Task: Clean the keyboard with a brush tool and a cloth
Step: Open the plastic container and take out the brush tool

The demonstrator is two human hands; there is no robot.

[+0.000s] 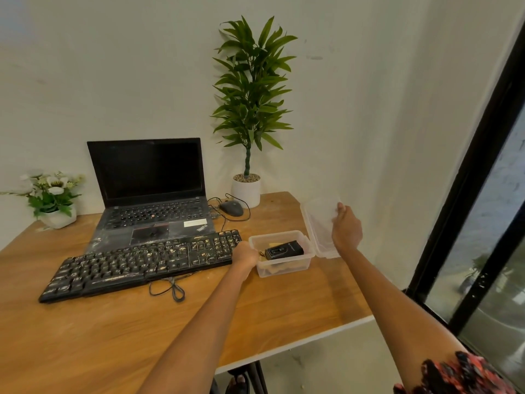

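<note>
A black keyboard [142,263], speckled with pale crumbs, lies across the wooden desk [85,336] in front of a laptop. To its right stands a clear plastic box [284,267] holding a black tool [284,249] on top of a tan cloth [274,268]. My left hand [245,255] grips the box's left rim. My right hand [346,227] holds the clear lid [319,223] tilted upright just right of the box.
A black laptop [153,194] stands open behind the keyboard, with a wired mouse [231,208] to its right. A tall potted plant [250,109] and a small flower pot [54,197] stand against the wall. The desk's right edge [326,334] is near a dark window frame [468,194].
</note>
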